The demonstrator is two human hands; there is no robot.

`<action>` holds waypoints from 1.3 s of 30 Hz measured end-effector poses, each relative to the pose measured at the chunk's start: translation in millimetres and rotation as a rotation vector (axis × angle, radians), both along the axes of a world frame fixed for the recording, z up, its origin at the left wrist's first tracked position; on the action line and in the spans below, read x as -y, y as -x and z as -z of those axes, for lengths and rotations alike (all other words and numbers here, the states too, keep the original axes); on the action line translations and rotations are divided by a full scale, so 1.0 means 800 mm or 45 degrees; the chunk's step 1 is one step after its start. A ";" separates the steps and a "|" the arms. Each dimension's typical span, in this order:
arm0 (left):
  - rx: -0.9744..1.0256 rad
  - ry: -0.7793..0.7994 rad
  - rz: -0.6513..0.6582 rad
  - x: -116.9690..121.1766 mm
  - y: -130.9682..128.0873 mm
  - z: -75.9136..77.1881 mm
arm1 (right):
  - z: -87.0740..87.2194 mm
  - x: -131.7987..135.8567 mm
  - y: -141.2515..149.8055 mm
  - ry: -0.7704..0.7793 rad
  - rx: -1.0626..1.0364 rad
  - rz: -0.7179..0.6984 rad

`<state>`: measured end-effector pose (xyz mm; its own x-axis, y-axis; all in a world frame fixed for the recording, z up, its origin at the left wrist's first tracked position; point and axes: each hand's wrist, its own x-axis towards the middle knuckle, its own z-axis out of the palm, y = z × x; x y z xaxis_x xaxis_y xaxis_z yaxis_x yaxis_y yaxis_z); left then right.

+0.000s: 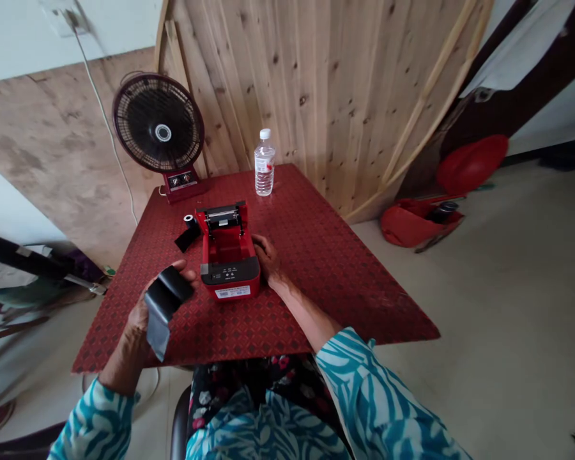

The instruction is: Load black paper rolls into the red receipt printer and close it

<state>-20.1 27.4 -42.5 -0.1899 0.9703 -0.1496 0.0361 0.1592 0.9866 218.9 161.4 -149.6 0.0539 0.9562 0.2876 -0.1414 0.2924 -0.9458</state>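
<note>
A red and black label printer (230,271) stands on the table with its lid tipped up and its red inner bay exposed. A white label is stuck on its near face. My left hand (141,306), at the printer's left, is closed around a black ribbon roll (167,294); it looks like two rolls side by side, with a loose end hanging down. Against the printer's right side rests my right hand (268,260), its fingers curved along the casing and partly hidden by it. Just behind the printer's left side lies another black roll (188,235) with a white core, partly unwound.
The table (316,281) has a red patterned cover. At its far left corner stands a fan (160,131), and a clear plastic bottle (264,165) is near the back edge. Wooden boards (316,83) rise behind. A red bin (407,223) sits on the floor to the right.
</note>
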 end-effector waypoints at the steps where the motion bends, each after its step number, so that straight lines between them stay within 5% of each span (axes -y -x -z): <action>1: 0.067 -0.014 0.043 0.005 -0.011 -0.002 | 0.000 0.000 0.000 -0.007 -0.001 -0.003; 6: 0.378 -0.104 0.253 0.014 -0.038 -0.005 | 0.000 0.000 -0.001 -0.011 0.007 -0.010; 12: 0.266 -0.146 0.523 0.011 -0.018 0.010 | 0.003 -0.004 0.000 -0.016 -0.002 -0.011; 24: 0.284 -0.129 0.548 0.044 -0.067 -0.025 | 0.001 -0.001 -0.008 -0.011 0.057 -0.052; 39: 0.614 0.111 0.719 0.060 -0.089 0.017 | 0.007 -0.006 -0.005 0.026 0.000 -0.058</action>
<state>51.2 -20.5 -55.9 0.4401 0.8815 -0.1711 -0.2980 0.3231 0.8982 222.9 166.2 -155.5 0.0103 0.9634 0.2680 -0.1541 0.2664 -0.9515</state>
